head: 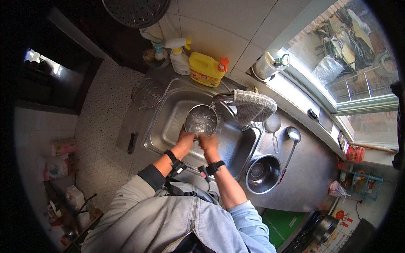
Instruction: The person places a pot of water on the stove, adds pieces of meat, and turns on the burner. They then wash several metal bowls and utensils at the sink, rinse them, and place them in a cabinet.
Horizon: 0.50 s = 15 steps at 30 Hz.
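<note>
A round metal bowl (186, 115) with rippling water in it is held over the stainless steel sink (169, 123). Gripping its near left side is my left hand (185, 143); my right hand (209, 144) has hold of the near right side. The fingers are partly hidden beneath the bowl. Just past the bowl's far right rim, the faucet spout (221, 98) lets out a stream of water. A grey knitted cloth (253, 106) drapes over the faucet. Both wrists wear black straps.
On the right counter (311, 172) lie a small strainer (272, 123), a ladle (294, 134) and a deep metal bowl (263, 182). Behind the sink stand a yellow jug (205, 71) and a spray bottle (179, 61). A wire skimmer (147, 93) and a black-handled utensil (132, 144) are at left.
</note>
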{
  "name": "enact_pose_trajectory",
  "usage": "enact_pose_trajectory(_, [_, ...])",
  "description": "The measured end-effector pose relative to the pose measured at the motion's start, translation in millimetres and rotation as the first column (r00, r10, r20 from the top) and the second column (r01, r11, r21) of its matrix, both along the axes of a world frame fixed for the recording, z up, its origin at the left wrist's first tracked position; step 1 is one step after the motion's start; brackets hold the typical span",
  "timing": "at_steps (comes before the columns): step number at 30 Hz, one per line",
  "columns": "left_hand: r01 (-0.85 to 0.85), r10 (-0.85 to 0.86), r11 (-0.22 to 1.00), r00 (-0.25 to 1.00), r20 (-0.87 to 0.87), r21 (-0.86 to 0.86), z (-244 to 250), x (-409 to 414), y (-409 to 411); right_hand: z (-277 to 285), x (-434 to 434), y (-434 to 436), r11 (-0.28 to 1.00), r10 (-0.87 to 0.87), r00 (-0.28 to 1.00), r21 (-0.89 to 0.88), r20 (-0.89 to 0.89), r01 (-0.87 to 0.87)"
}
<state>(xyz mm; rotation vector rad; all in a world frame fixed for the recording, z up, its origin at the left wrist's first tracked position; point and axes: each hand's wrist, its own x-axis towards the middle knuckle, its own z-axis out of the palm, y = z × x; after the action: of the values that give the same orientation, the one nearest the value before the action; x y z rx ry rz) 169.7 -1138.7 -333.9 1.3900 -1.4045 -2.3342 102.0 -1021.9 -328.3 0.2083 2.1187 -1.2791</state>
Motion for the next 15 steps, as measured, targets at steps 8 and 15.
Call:
enact_pose_trajectory(8, [0.027, -0.026, 1.0, 0.989, -0.146, 0.006, 26, -8, 14, 11, -5, 3, 0.987, -0.143, 0.989, 0.064, -0.031, 0.144])
enact_pose_trajectory(15, [0.174, -0.174, 0.981, 0.985, -0.01, 0.09, 15, -10, -12, -4, -23, 18, 0.956, 0.116, 0.954, 0.291, -0.276, -0.032])
